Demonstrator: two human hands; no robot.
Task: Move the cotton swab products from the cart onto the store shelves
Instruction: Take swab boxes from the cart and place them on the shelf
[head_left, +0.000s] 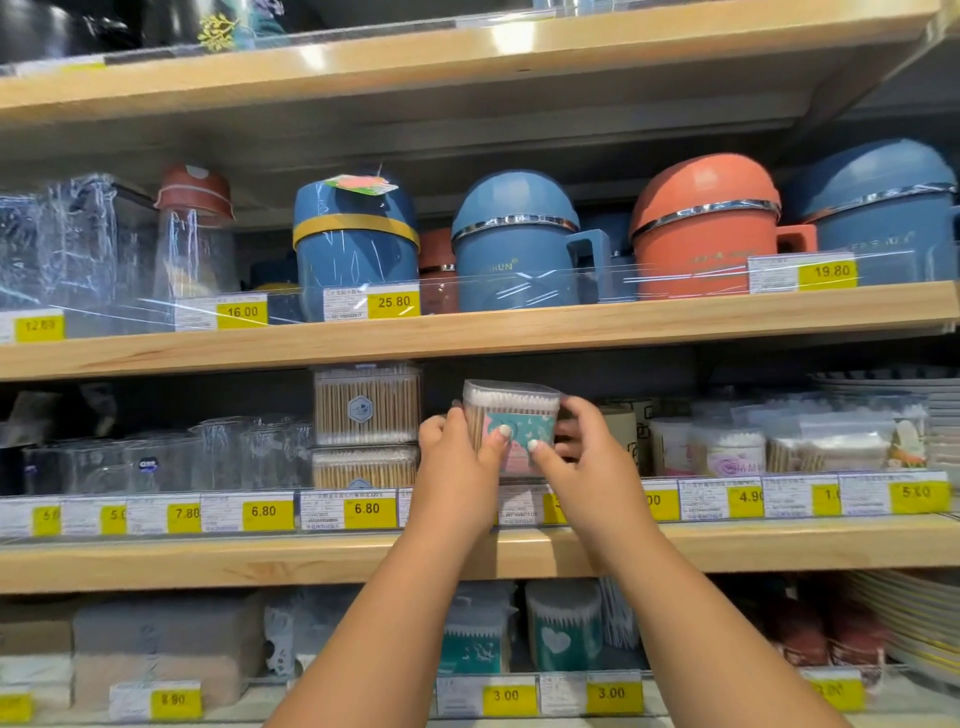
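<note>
Both arms reach forward and up from the bottom of the view. Left hand and right hand grip one clear box between them, thumbs pressed on its front, fingers curled round its sides. White swab tips fill the top of the box, above a teal and pink band. It is held just above the front edge of the middle shelf, over the row of yellow price tags. Its base is hidden by the hands, so whether it rests on anything cannot be told. The cart is out of view.

This looks like the placing step: the box is at the shelf but not yet released. The next move likely calls for pushing it back into the dark gap behind it, setting it level, then letting go with both hands.

Just left of the gap, a stack of two clear boxes holds wooden-stick swabs. To the right lie clear bags of white swabs. On the shelf below stand teal tubs packed with swabs. On the shelf above, behind a clear rail, stand blue and orange lidded mugs; what they hold cannot be seen
</note>
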